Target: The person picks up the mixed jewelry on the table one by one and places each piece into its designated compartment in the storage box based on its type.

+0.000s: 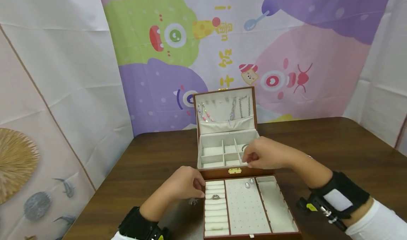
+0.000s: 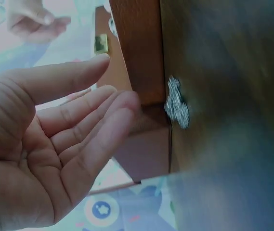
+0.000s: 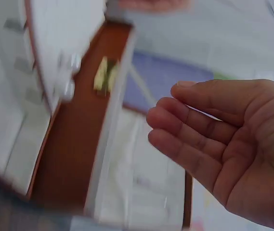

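A brown jewelry box [image 1: 213,173] stands with its lid raised, its pale inside split into several compartments. Over the right-hand compartments hovers my right hand [image 1: 265,152]; its fingers curve loosely with nothing between them in the right wrist view. A round band [image 1: 244,147] lies in the back right compartment, partly behind that hand. My left hand [image 1: 184,183], holding nothing, has its fingertips at the left edge of the lift-out tray [image 1: 249,211] in front of the box. Beside the tray, below the left fingers, a silvery jewelry piece [image 2: 177,103] lies on the table.
The tray holds a ring [image 1: 216,197] in its padded rolls and pearl earrings [image 1: 247,185] in its dotted middle panel. Necklaces [image 1: 233,109] hang inside the lid. Behind the wooden table [image 1: 305,137] hangs a cartoon-printed cloth [image 1: 222,81].
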{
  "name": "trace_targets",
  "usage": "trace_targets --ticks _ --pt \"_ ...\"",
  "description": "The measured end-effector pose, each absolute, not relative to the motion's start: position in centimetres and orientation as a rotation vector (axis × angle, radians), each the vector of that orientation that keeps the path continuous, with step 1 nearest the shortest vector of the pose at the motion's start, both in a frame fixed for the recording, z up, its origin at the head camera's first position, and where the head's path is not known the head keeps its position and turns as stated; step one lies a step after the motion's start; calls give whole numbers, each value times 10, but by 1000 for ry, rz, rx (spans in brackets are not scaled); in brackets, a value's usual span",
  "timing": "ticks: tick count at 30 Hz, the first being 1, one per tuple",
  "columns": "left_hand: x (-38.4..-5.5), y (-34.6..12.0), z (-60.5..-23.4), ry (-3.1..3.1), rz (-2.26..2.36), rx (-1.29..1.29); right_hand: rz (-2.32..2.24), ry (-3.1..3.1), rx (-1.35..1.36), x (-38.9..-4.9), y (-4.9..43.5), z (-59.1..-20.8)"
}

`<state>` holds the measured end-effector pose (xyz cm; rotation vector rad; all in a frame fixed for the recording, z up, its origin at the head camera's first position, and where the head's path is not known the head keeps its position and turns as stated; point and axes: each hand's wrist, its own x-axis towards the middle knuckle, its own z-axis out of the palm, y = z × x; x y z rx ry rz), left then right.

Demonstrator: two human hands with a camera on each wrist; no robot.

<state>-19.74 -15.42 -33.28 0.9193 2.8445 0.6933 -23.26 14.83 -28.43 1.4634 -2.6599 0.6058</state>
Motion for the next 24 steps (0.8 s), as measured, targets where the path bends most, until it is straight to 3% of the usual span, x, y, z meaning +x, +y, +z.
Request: trace_targets --ticks 9,24 --pt "-198 -173 -337 2842 690 951 685 -2725 1175 -237 214 -296" --pt "-206 -172 -345 2783 468 922 661 -2823 1089 -230 237 -302"
